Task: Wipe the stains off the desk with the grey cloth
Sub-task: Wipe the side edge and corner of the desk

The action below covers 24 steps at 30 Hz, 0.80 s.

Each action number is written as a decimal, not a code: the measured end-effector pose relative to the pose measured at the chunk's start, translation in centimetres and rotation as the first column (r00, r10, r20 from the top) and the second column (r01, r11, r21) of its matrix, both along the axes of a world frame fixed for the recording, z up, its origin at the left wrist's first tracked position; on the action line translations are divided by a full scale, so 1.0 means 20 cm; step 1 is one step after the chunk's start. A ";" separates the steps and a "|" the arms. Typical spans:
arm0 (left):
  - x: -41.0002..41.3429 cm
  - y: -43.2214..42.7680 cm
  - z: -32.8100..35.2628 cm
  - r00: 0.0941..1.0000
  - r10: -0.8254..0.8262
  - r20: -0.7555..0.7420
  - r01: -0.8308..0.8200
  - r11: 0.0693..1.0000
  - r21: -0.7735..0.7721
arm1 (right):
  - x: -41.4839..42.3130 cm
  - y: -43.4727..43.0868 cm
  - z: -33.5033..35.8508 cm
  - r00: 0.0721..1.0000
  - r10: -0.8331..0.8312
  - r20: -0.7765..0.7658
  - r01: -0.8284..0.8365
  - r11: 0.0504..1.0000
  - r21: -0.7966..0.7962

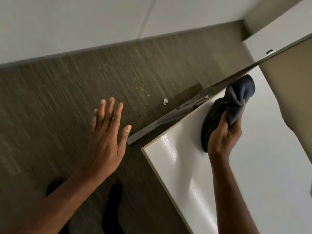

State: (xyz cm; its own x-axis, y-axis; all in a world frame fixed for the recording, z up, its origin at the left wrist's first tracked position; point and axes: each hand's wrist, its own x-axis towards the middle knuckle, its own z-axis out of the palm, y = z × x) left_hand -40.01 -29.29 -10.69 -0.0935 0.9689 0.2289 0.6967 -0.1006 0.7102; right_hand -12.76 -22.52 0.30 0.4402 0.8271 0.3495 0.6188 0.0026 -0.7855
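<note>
Both forearms reach in. Right hand point(222, 132) is clenched on the bunched cloth point(236, 100) near the desk's point(177, 166) far-left corner. Left hand point(108, 137) hangs spread, empty, off the desk's left edge. Cloth looks soft, light, limp; best wadded in the palm.

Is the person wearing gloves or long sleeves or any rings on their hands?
No. The left hand and right hand are both bare, with no gloves, rings or watch in view. The forearms are uncovered too, so no sleeves show. The fingers have short, plain nails with no polish.
</note>
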 end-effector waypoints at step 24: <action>0.00 0.11 -0.13 0.970 -0.214 0.112 0.223 0.972 -0.080 | 0.06 0.26 -0.08 0.937 0.245 0.250 -0.124 0.900 -0.417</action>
State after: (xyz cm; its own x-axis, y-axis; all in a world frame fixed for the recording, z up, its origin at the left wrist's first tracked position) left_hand -39.92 -27.06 -13.31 0.1044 0.9848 0.1387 0.5886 -0.1736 0.7896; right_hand -11.66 -17.33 -1.22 0.1953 0.9782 0.0703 0.8364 -0.1287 -0.5329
